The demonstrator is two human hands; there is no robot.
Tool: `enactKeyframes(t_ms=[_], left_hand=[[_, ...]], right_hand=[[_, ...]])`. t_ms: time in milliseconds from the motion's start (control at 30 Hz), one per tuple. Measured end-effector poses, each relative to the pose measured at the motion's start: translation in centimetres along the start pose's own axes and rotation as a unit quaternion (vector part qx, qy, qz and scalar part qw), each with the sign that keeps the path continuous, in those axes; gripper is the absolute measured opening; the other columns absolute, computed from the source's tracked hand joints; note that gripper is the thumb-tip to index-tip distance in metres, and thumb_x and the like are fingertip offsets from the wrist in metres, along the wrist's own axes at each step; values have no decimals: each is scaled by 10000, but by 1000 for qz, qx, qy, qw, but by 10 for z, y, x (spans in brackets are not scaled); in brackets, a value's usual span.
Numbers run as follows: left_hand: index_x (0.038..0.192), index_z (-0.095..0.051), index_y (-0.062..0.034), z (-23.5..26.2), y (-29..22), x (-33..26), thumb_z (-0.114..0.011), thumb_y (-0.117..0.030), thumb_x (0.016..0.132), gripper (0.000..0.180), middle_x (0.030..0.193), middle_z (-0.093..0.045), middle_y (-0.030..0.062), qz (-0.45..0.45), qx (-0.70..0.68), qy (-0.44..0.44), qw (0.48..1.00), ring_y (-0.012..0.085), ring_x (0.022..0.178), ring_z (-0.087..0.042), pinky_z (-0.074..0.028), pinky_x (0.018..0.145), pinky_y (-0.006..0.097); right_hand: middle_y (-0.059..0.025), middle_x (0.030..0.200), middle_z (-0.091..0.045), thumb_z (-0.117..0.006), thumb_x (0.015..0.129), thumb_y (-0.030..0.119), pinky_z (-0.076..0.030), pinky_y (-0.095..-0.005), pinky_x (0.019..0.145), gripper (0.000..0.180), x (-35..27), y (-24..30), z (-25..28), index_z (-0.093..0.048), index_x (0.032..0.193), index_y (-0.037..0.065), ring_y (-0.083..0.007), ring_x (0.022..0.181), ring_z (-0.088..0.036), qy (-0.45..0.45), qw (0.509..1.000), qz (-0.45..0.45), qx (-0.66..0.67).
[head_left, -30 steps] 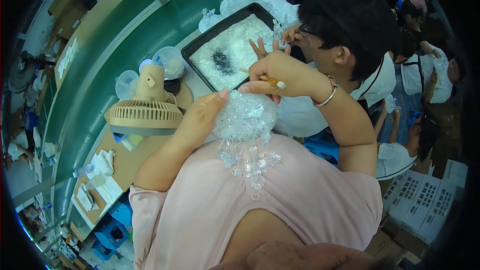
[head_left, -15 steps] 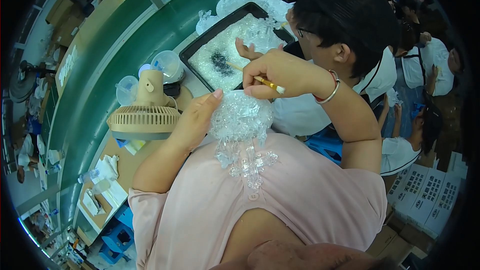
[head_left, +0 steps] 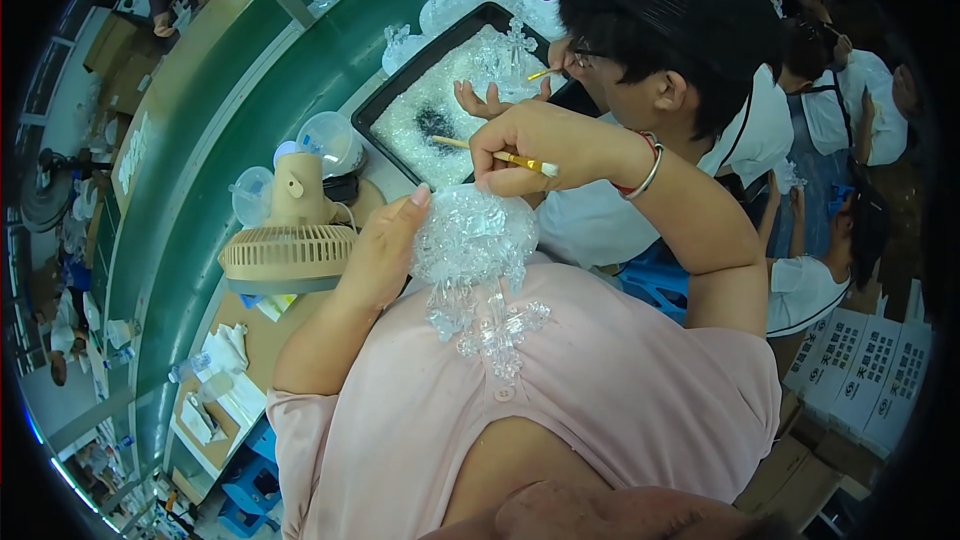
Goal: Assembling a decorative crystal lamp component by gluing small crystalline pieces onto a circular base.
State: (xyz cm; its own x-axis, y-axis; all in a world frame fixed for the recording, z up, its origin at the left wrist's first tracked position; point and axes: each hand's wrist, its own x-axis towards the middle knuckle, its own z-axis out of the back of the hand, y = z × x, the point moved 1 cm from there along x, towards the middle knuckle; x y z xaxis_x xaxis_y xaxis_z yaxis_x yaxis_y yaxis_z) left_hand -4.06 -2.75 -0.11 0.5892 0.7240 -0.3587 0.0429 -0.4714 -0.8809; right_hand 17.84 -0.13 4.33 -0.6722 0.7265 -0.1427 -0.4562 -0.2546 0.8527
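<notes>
A clear, glittering ornament [head_left: 474, 236] with a rounded base hangs upside down in front of my chest, a clear cross [head_left: 500, 328] at its lower end. My left hand [head_left: 384, 245] grips the base at its left side, thumb along the edge. Pinched in my right hand [head_left: 560, 145] is a thin paintbrush [head_left: 453, 143], its pale bristles pointing right, away from the ornament. The fingertips of that hand are at the upper rim of the base. Beyond it, a black tray [head_left: 383, 148] holds small clear crystal bits [head_left: 410, 105], with a dark bare patch in them.
To the right, a co-worker in a black cap [head_left: 680, 15] holds another brush [head_left: 541, 74] over the tray. A beige fan [head_left: 288, 255] stands left, near clear plastic cups [head_left: 330, 135]. More clear ornaments [head_left: 440, 12] line the far table. Blue stools [head_left: 655, 285] stand low.
The view has shifted a little, and the brush's handle lies flatter in my right hand. The co-worker's brush now shows more plainly. My grip on the ornament is the same.
</notes>
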Motion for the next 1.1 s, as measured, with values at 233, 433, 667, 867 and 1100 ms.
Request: enactKeyframes(t_ms=[233, 433, 667, 867, 1100], left_hand=[[913, -584, 33, -2, -1, 1, -369, -333, 958, 427, 831, -613, 49, 18, 19, 8, 1000, 86, 743, -555, -438, 688, 227], [918, -583, 35, 0, 4, 2, -365, -323, 959, 422, 836, -621, 60, 19, -2, -4, 1000, 90, 738, -567, -447, 692, 236], [942, -581, 46, -5, 0, 2, -350, -328, 960, 440, 859, -626, 81, 5, 5, -4, 1000, 118, 757, -586, -458, 703, 250], [971, -571, 62, -2, -1, -3, -314, -335, 963, 473, 889, -626, 106, 0, 20, -27, 999, 139, 780, -598, -465, 717, 261], [989, -565, 72, -2, 1, -5, -310, -339, 961, 484, 909, -624, 115, 0, -10, -35, 999, 145, 804, -600, -465, 735, 272]], right_hand=[[-7, 600, -573, -574, 739, 95, -415, -204, 537, 75, -5, 3, 2, -588, 764, 26, -80, 541, -544, -7, 999, -5, 32], [-11, 587, -570, -578, 736, 92, -414, -214, 520, 68, -5, -3, -1, -584, 749, 26, -87, 528, -541, -5, 999, 41, 5], [-3, 586, -559, -568, 742, 85, -411, -202, 554, 68, -1, 7, 2, -585, 785, 35, -76, 568, -550, 16, 999, -9, -44], [-23, 771, -597, -549, 745, 55, -449, -213, 648, 150, -12, -9, -5, -586, 884, 13, -77, 694, -557, 10, 989, 4, 147], [-28, 823, -583, -548, 738, 38, -450, -213, 668, 184, -19, -10, -13, -573, 918, 5, -72, 733, -544, -23, 989, 0, 147]])
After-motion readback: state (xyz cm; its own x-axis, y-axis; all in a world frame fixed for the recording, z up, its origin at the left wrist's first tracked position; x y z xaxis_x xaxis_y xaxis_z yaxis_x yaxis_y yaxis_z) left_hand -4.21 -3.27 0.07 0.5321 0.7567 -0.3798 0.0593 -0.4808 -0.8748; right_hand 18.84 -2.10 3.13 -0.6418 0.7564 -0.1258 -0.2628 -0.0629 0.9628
